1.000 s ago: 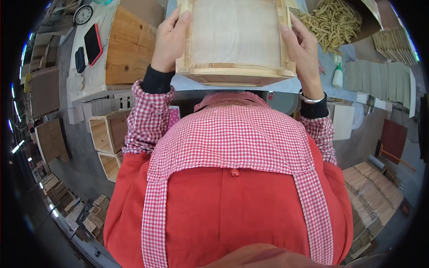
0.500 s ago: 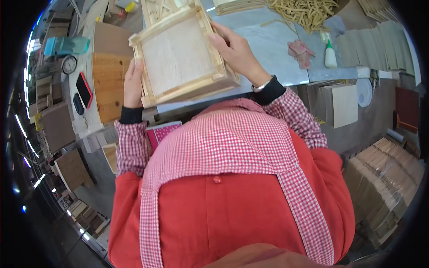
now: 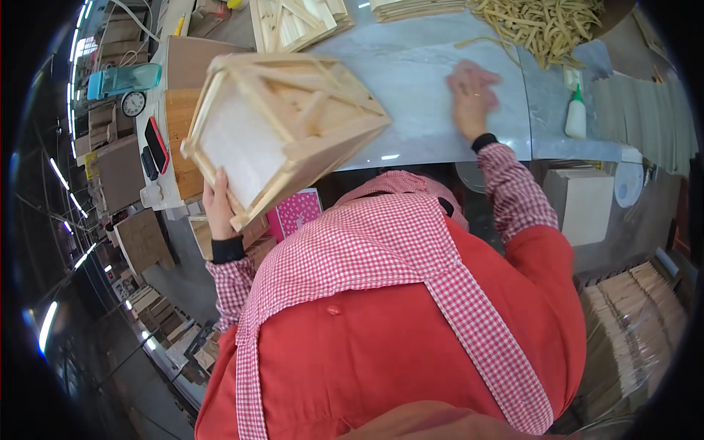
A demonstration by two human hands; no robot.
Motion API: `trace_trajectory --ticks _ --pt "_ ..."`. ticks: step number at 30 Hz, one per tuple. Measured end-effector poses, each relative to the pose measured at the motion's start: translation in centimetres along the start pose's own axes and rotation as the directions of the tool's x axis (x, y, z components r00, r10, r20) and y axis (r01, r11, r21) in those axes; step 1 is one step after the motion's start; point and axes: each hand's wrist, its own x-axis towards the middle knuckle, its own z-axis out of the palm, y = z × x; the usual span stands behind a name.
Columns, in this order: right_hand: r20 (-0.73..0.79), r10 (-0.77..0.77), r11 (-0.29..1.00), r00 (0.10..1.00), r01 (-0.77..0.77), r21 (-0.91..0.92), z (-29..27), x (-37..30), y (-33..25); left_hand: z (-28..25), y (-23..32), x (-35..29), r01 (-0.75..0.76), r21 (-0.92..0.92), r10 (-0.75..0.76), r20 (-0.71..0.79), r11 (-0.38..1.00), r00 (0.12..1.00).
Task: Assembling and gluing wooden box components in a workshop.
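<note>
One view, from the head camera, shows both hands well apart. Left of centre, the left hand point(image 3: 218, 205) grips the near lower edge of a wooden box frame point(image 3: 282, 132), fingers curled around the slat, thumb hidden behind it. That box frame is lifted off the grey worktop point(image 3: 425, 110) and tilted, its pale panel facing left and its braced wooden underside turned up and to the right; it hangs over the worktop's left near corner. To the right, the right hand point(image 3: 473, 95) lies flat on the bare worktop with fingers spread and slightly blurred, holding nothing, and stands clear of the box frame with open grey surface between them. Far right of that hand, a heap of short wooden sticks point(image 3: 546, 26) spreads across the top edge, and a small white glue bottle point(image 3: 576, 117) with a green tip stands just right of the hand. Far left, a red phone point(image 3: 156, 144) lies on a wooden board, with a round clock point(image 3: 133, 104) beyond it. Stacked wooden slats point(image 3: 297, 18) sit behind the box frame.
</note>
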Motion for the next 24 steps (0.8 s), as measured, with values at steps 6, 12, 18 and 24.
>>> trace_trajectory --ticks 6,12,18,24 --pt "0.249 -0.146 0.937 0.957 0.053 0.346 6.9 8.7 -9.3 -0.5 -1.1 -3.2 0.098 -0.190 -0.148 -0.271 0.977 0.951" --pt "0.268 -0.477 0.746 0.837 0.224 0.628 6.2 1.2 -15.8 0.0 -1.3 -3.5 0.042 -0.322 -0.162 -0.359 0.946 0.919" --pt "0.318 -0.646 0.671 0.694 0.318 0.670 2.9 1.6 -7.8 0.0 -0.2 -2.5 0.129 -0.131 -0.163 -0.288 0.983 0.944" --pt "0.236 -0.497 0.768 0.835 0.297 0.568 5.3 2.8 -10.2 0.2 -1.3 -1.3 0.150 0.064 -0.126 -0.284 0.987 0.951"
